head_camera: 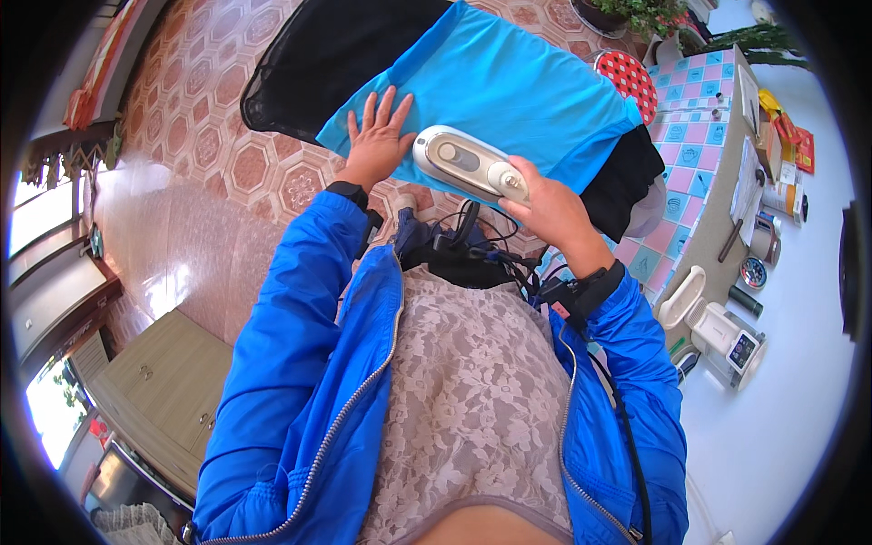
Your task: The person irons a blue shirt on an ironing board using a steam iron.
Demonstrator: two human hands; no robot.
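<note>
A light blue garment (504, 88) lies spread before me over a black fabric-covered surface (334, 61), which may be an ironing board. Flat on the garment's near left edge rests my left hand (380, 139), fingers apart and holding nothing. My right hand (558, 211) grips one end of a white and gold handheld iron (453, 160). The iron is over the garment's near edge, its far end close to my left thumb; its underside is hidden, so I cannot tell whether it touches the cloth. Black cloth (623, 180) hangs at the right end.
To the right runs a ledge with pink and blue checks (688, 153). Beyond it, a white appliance base (722, 334) and a small round dial (753, 271) stand on a white surface. Dark cables (507, 238) hang near my waist. A red patterned round seat (630, 85) sits behind the garment.
</note>
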